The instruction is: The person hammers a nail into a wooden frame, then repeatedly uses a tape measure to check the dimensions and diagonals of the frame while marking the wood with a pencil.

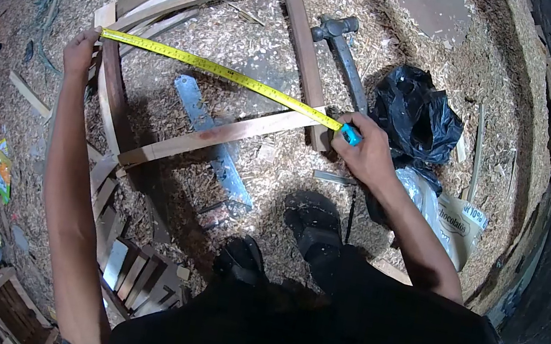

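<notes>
A yellow tape measure [223,72] stretches diagonally across a four-sided wooden frame [223,135] lying on the ground. At the frame's upper left corner, my left hand [81,51] pinches the tape's free end. My right hand [367,151] is closed round the blue tape case [350,134], beside the frame's lower right corner. Beneath the frame's lower piece lies a flat metal saw blade [224,170]. A hammer [345,59] rests just outside the frame's right side.
Wood shavings cover the ground. A black plastic bag [421,120] and a chocolatos wrapper [459,223] lie on the right. Wood offcuts [133,276] are piled at the lower left, near my feet [314,227]. A wooden crate [12,306] stands farther left.
</notes>
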`<state>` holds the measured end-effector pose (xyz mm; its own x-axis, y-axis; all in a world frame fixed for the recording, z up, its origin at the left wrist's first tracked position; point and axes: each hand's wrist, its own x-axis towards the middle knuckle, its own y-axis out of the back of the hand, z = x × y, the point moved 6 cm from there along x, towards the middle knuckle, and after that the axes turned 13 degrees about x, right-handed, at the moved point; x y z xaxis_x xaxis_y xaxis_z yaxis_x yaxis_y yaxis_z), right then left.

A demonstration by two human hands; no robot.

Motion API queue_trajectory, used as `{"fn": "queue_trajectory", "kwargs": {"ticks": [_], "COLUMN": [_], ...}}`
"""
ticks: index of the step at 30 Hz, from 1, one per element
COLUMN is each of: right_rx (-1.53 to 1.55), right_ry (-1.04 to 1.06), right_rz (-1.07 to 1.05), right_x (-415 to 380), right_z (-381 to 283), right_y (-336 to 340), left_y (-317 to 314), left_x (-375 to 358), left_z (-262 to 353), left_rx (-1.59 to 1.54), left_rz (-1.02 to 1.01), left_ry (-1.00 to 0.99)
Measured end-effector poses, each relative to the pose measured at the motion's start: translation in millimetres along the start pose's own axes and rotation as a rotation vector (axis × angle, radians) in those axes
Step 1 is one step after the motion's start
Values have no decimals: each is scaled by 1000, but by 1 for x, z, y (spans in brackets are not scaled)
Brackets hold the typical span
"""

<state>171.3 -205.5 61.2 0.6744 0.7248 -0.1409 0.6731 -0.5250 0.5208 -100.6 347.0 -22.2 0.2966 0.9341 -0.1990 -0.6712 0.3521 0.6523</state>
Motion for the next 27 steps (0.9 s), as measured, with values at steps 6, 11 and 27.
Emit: {"fn": "queue_trajectory", "kwargs": {"ticks": [6, 11, 27], "right_rx": [19, 18, 2], "right_ry": [-6, -39, -56], "right_rz": [-18, -33, -44], "right_x": [0, 1, 2], "right_z": [2, 5, 4], "right_y": [-1, -1, -1], "left_y": [-2, -2, -3], "left_x": [3, -1, 8], "left_z": [-3, 1, -5], "left_rx": [-50, -36, 1], "left_rz": [-29, -15, -30], "left_ry": [18, -8, 5]}}
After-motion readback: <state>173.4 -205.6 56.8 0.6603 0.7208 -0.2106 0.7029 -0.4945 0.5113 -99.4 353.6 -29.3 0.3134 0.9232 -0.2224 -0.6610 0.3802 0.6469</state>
